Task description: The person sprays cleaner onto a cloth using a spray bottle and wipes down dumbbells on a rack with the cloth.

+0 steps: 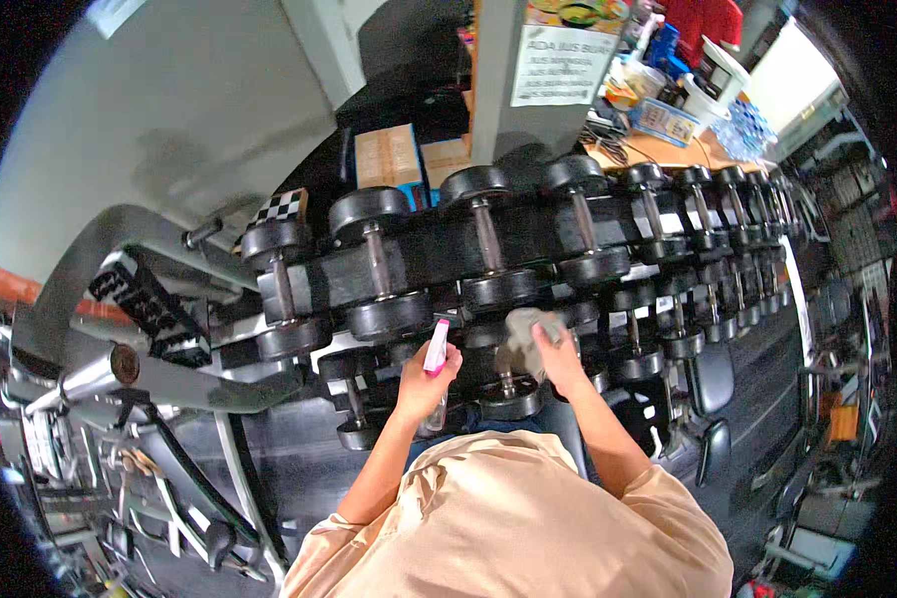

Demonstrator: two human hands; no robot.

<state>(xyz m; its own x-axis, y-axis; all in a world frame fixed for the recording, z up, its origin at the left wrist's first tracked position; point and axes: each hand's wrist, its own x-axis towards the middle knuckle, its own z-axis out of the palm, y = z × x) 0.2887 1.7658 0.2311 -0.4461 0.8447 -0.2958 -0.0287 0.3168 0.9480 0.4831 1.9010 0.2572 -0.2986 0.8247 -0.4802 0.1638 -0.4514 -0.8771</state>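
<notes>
My left hand (pixel 429 381) grips a spray bottle (pixel 436 348) with a white and pink trigger head; its clear body shows below my wrist. In my right hand (pixel 559 357) is a crumpled grey cloth (pixel 527 335), held over the lower tier of a dumbbell rack. Under the cloth lies a black dumbbell (pixel 510 400) with a metal handle, partly hidden by it. Just beyond my hands, on the upper tier, sit a dumbbell (pixel 487 232) and a neighbouring dumbbell (pixel 379 261). Whether the cloth touches metal, I cannot tell.
Two tiers of dumbbells run off to the right. At left stands a grey-framed weight machine (pixel 149 374). Cardboard boxes (pixel 386 157) sit behind the rack, near a pillar bearing a printed sign (pixel 557 67). A wooden counter (pixel 654 152) holds containers and bottles. A black padded bench (pixel 711 385) is at right.
</notes>
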